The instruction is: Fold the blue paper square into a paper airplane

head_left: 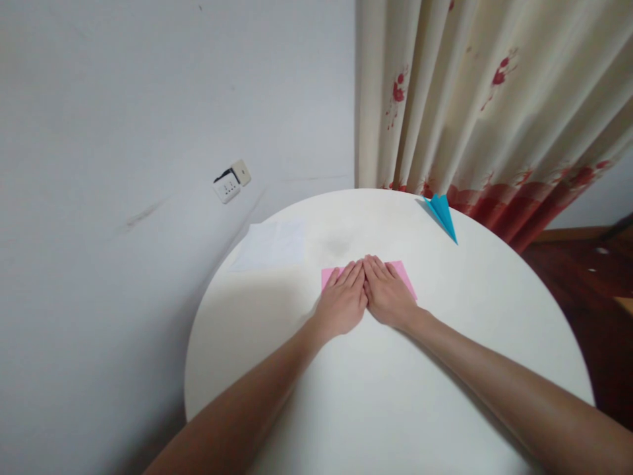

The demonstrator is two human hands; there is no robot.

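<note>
- While both my palms press flat near the middle of the frame, the pink paper (pixel 406 277) lies under them on the round white table (pixel 445 369).
- My left hand (pixel 342 302) has its fingers stretched out and together, covering the paper's left part; it grasps nothing, only presses down.
- My right hand (pixel 387 295) lies the same way, fingers extended, touching the left hand along the thumbs and forefingers.
- Only the paper's left corner and its right end show beyond my hands.
- Toward the upper right, a blue paper plane (pixel 442 212) rests near the table's far edge, well apart from my hands.
- Toward the upper left, a white sheet (pixel 271 245) lies on the table.
</note>
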